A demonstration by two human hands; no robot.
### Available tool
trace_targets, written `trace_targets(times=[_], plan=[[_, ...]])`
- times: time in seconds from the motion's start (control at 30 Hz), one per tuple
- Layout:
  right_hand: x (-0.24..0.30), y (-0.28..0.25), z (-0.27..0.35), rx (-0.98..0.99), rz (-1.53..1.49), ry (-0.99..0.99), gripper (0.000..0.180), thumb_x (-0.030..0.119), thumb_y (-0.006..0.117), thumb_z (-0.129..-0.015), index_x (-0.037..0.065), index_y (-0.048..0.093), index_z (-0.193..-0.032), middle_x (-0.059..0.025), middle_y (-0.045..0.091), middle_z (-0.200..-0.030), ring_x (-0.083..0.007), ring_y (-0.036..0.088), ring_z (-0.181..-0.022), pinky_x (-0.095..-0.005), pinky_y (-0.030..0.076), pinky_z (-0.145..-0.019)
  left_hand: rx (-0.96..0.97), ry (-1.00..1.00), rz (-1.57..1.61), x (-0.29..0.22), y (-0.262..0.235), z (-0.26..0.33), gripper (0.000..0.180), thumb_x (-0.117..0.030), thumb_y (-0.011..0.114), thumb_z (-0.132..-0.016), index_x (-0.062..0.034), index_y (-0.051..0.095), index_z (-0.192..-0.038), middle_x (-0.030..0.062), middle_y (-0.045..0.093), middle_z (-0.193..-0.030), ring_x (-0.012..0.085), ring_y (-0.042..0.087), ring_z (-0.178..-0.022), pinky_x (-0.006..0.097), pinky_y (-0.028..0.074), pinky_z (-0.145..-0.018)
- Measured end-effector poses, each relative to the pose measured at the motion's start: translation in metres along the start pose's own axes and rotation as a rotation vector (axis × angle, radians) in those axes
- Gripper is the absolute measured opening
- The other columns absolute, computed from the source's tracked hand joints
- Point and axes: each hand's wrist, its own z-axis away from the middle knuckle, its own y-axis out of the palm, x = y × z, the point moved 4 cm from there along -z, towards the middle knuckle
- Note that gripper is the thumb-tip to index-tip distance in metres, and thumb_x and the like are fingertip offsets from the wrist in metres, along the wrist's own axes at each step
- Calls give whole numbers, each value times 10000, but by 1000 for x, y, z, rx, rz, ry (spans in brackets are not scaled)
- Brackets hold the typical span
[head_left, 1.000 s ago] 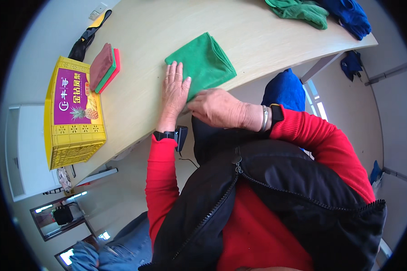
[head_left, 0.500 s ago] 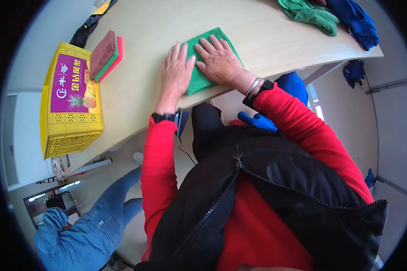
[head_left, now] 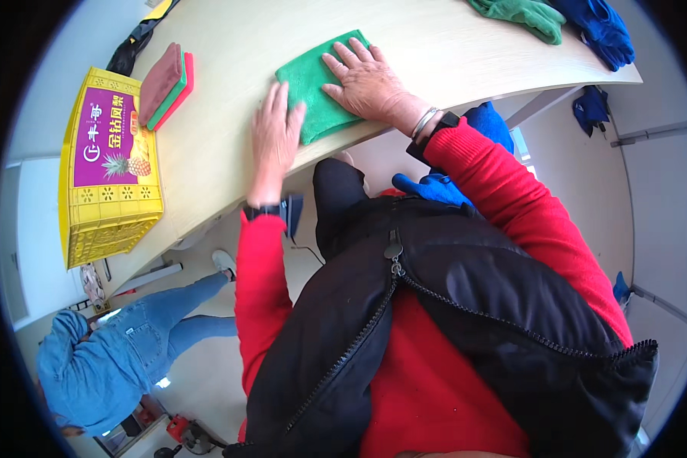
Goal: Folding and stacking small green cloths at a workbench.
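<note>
A pale wooden table [head_left: 443,65] spreads beneath and beyond the grip. Well left rises a light wall [head_left: 42,114], with a white panel [head_left: 38,237] (door or cabinet, hard to tell). Right of the grip, past a table leg [head_left: 543,104], pale floor [head_left: 588,187] meets another wall [head_left: 668,229].

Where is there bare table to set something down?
Bare pale tabletop lies between the folded green cloth and crumpled green fabric at upper right, and between the left hand and the layered brown, green and red cloths. Crowded: those cloths beside the yellow plastic crate, and the crumpled green fabric beside crumpled blue fabric.
</note>
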Motion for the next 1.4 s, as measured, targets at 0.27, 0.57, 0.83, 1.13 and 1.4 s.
trace_targets(times=[0.27, 0.57, 0.83, 1.13, 1.4], plan=[[10, -5, -10, 50, -49, -16, 640, 510, 385, -1009, 118, 372, -1514, -151, 329, -1581, -359, 256, -1479, -537, 208, -1191, -251, 80, -95, -54, -16, 41, 447, -181, 626, -873, 2, 575, -1278, 210, 551, -1341, 370, 614, -1123, 437, 541, -880], [14, -12, -8, 66, -105, -26, 637, 482, 442, -991, 123, 376, -1513, -133, 328, -1584, -347, 252, -1478, -537, 212, -1181, -203, 191, -670, -70, -5, 25, 371, -131, 597, -816, 34, 598, -1148, 271, 602, -1177, 210, 630, -683, 292, 520, -564], [12, -7, -10, 107, -72, -25, 635, 472, 441, -994, 129, 363, -1522, -131, 311, -1594, -343, 243, -1482, -526, 203, -1183, 7, 197, -993, -84, 3, 20, 451, -174, 546, -880, 57, 546, -1267, 307, 623, -1198, 216, 635, -631, 309, 499, -516], [11, -2, -14, 134, -37, -17, 643, 484, 438, -996, 147, 342, -1535, -108, 290, -1608, -324, 216, -1496, -524, 203, -1186, 16, 360, -1082, -80, -5, 20, 472, -164, 519, -899, 63, 519, -1313, 307, 667, -1107, 256, 651, -601, 332, 480, -451], [10, 0, -11, 126, -60, -10, 645, 484, 451, -989, 149, 352, -1531, -113, 293, -1605, -327, 220, -1494, -531, 210, -1182, -16, 376, -1090, -80, 2, 26, 461, -189, 492, -915, 67, 538, -1296, 314, 665, -1096, 268, 638, -598, 350, 478, -441]])
